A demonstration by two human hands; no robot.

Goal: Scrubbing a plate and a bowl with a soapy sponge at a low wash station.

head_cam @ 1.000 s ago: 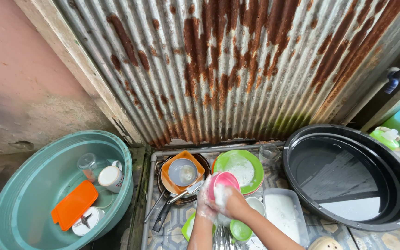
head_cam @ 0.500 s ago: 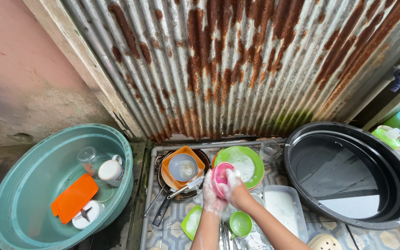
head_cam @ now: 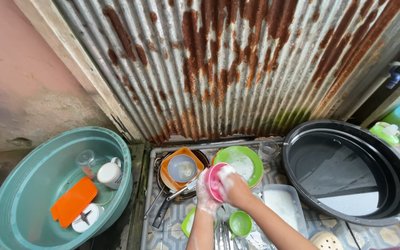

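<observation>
My left hand [head_cam: 203, 193], covered in suds, holds a small pink bowl [head_cam: 214, 182] tilted on its edge. My right hand [head_cam: 234, 186] presses a soapy white sponge [head_cam: 224, 172] into the bowl. Both hands hover over a tiled washing surface crowded with dishes. Just behind them lies a green plate [head_cam: 241, 163] with foam on it. To the left is an orange square container with a grey bowl [head_cam: 182, 167] inside, resting on a dark pan [head_cam: 165, 208]. A small green cup [head_cam: 240, 223] sits below my right wrist.
A teal basin [head_cam: 28, 185] at left holds an orange lid [head_cam: 74, 202], a white mug and a clear glass. A large black tub [head_cam: 348, 171] of water stands at right. A clear rectangular container [head_cam: 283, 207] lies beside my right forearm. Rusty corrugated metal wall behind.
Both hands with the pink bowl moved slightly up and away; the bowl is turned more on edge and the right hand rubs inside it.
</observation>
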